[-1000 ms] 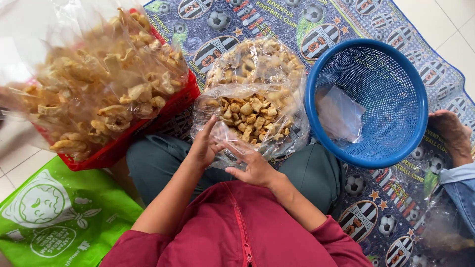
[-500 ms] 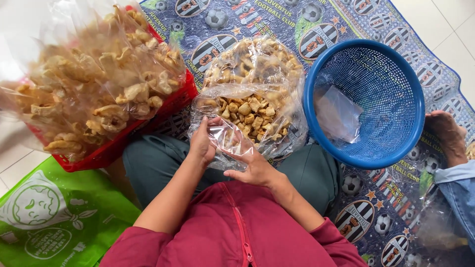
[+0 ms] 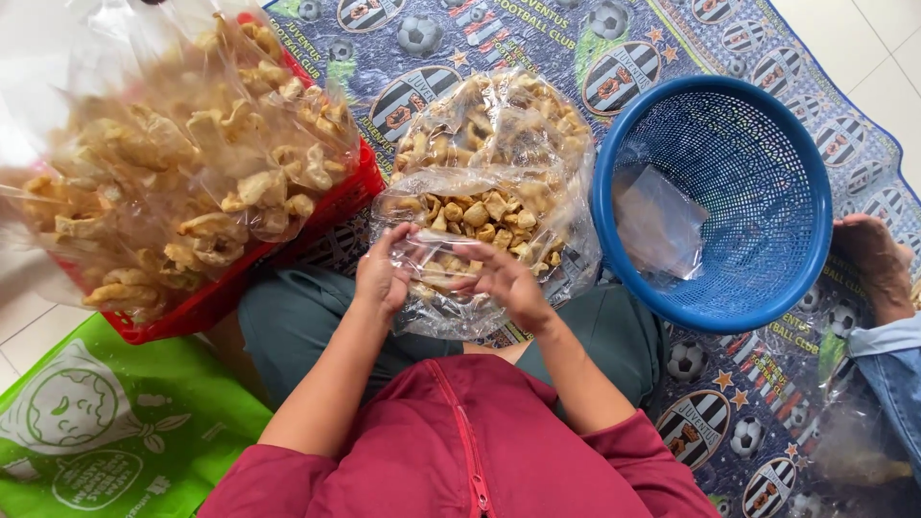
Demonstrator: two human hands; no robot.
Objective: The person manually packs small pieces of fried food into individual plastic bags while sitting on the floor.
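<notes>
Your right hand [image 3: 513,283] has slid left onto the small clear bag [image 3: 443,261]. Both hands pinch it, left hand [image 3: 384,278] at 9 o'clock. It lies sideways before the big chip bag [image 3: 499,173].

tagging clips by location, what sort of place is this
Probably a home floor used for packing snacks: a blue printed mat spread over pale floor tiles, clear plastic bags of fried crackers, and a round blue plastic basket beside the seated person.
</notes>
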